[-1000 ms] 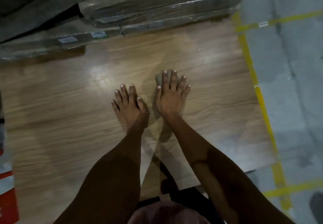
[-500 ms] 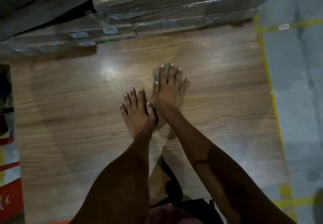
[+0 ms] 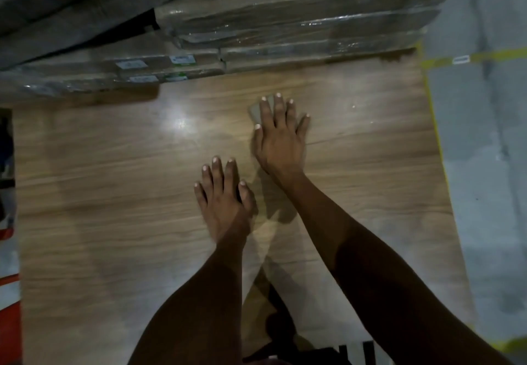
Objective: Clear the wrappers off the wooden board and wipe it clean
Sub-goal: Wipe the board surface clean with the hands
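No text can be read anywhere. The plastic-wrapped packs (image 3: 299, 31) beyond the wooden board carry small white and green labels (image 3: 182, 59), and a white tag (image 3: 460, 59) sits on the yellow floor tape (image 3: 484, 57), but their print is too blurred to make out.

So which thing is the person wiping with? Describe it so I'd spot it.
Start at the wooden board and find the right hand pressed flat on it. A small grey-green cloth peeks out beside the index finger, the only soft thing on the bare wood.
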A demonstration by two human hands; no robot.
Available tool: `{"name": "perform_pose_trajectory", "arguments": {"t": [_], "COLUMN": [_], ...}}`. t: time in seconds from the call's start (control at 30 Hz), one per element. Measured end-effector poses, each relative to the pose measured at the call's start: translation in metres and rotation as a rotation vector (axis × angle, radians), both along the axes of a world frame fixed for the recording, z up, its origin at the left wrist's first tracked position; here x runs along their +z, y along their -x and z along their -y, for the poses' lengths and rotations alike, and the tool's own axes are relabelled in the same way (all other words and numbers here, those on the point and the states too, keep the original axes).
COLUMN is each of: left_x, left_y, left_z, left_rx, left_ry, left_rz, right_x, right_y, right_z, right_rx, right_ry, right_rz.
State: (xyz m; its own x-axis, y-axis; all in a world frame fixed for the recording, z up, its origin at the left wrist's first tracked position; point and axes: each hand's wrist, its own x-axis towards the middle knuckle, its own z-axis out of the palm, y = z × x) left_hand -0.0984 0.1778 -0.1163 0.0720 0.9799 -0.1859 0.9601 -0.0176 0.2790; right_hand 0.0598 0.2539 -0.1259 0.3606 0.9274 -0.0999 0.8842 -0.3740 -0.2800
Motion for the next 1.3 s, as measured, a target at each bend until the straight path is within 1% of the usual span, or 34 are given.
{"name": "perform_pose_trajectory", "arguments": {"t": [0.1, 0.17, 0.23, 0.33, 0.4, 0.5, 0.53, 0.6, 0.7, 0.77, 0.87, 0.9, 1.03, 1.07, 1.17, 1.2, 1.23, 1.3], "left_x": [0.000, 0.000, -0.001, -0.003, -0.004, -0.005, -0.005, -0.006, -0.006, -0.006, -0.006, -0.006, -0.007, -0.007, -0.007, -0.007, -0.007, -0.007], "left_y": [0.000, 0.000, 0.000, 0.000, 0.000, 0.001, 0.002, 0.002, 0.002, 0.001, 0.000, 0.000, 0.002, 0.002, 0.001, 0.002, 0.002, 0.003], "left_z": [-0.001, 0.000, 0.000, 0.000, 0.000, -0.001, -0.001, -0.001, -0.001, 0.000, 0.000, 0.000, 0.000, 0.000, 0.000, 0.000, 0.000, 0.001], "left_rx": [0.004, 0.004, 0.001, 0.002, -0.002, -0.001, -0.001, -0.001, -0.002, 0.002, 0.006, 0.004, -0.003, -0.004, -0.002, -0.002, -0.002, 0.004], "left_ry": [-0.006, -0.014, -0.020, -0.024, -0.023, -0.022, -0.024, -0.028, -0.028, -0.039, -0.043, -0.038, -0.028, -0.028, -0.025, -0.025, -0.024, -0.021], "left_rz": [-0.003, -0.003, -0.004, -0.001, -0.004, -0.010, -0.016, -0.025, -0.012, -0.008, -0.005, -0.008, -0.015, -0.015, -0.018, -0.023, -0.029, -0.031], "right_x": [0.002, 0.004, 0.002, -0.002, 0.000, 0.005, 0.006, 0.007, 0.005, 0.003, 0.003, 0.003, 0.003, 0.003, 0.002, 0.002, 0.003, 0.003], "right_y": [-0.004, 0.006, 0.010, -0.006, -0.019, -0.016, -0.010, -0.001, -0.010, -0.021, -0.022, -0.018, -0.029, -0.039, -0.059, -0.058, -0.056, -0.057], "right_z": [-0.014, -0.020, -0.021, -0.024, -0.033, -0.047, -0.049, -0.050, -0.047, -0.048, -0.054, -0.056, -0.053, -0.050, -0.044, -0.043, -0.042, -0.038], "right_rx": [-0.226, -0.286, -0.198, -0.029, -0.060, -0.205, -0.208, -0.121, -0.018, -0.056, -0.228, -0.252, -0.114, -0.124, -0.316, -0.337, -0.313, -0.196], "right_ry": [-0.011, -0.001, -0.007, -0.009, -0.002, 0.017, 0.028, 0.052, 0.059, 0.043, 0.042, 0.049, 0.042, 0.028, 0.008, 0.012, 0.023, 0.045], "right_rz": [-0.031, -0.053, -0.047, -0.007, 0.005, -0.030, -0.032, -0.013, 0.017, 0.026, -0.028, -0.036, -0.006, -0.002, -0.064, -0.078, -0.077, -0.044]}}
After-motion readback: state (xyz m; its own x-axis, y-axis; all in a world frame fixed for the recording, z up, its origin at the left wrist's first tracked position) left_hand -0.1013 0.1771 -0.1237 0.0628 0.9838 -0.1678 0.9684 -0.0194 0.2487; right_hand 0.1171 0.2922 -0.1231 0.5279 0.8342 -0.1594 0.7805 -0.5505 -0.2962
